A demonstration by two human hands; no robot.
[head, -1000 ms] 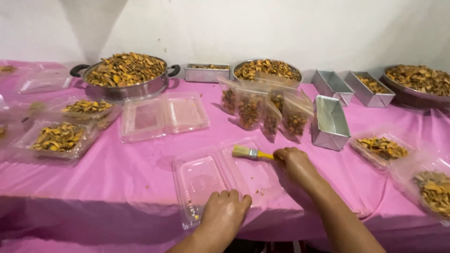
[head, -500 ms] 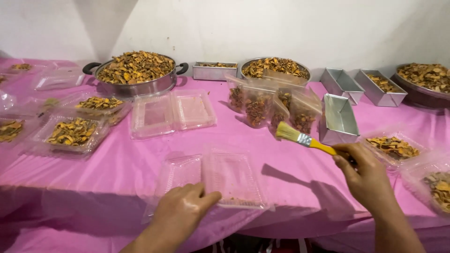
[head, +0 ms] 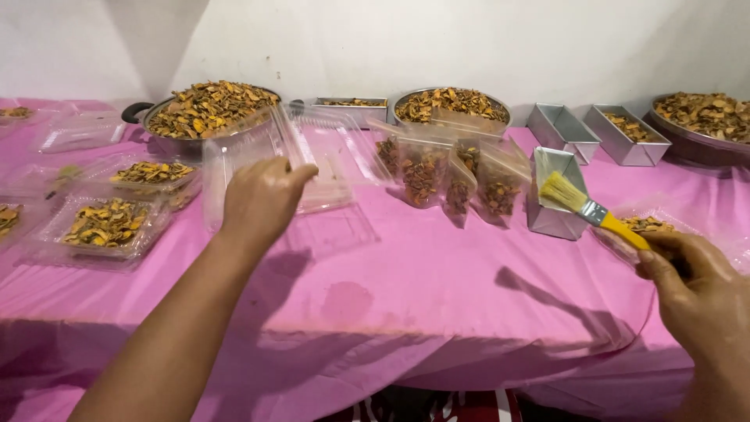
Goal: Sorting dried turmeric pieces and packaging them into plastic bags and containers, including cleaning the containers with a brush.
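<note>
My left hand (head: 262,199) holds an open clear plastic clamshell container (head: 312,152) lifted above the pink-covered table (head: 406,289), its two halves spread. My right hand (head: 695,293) at the right grips the yellow handle of a small brush (head: 590,209), bristles pointing up and left toward a metal loaf tin (head: 556,191). Small clear bags of dried orange-brown chips (head: 445,176) stand in the middle of the table, between the two hands.
A large pan of chips (head: 207,109) and a round bowl of chips (head: 451,103) sit at the back. Metal tins (head: 594,133) and another bowl (head: 707,117) stand back right. Filled clamshell trays (head: 109,223) lie at the left.
My left hand has lifted the clamshell off the table front and raised it up and back. My right hand with the brush has swung away to the right.
</note>
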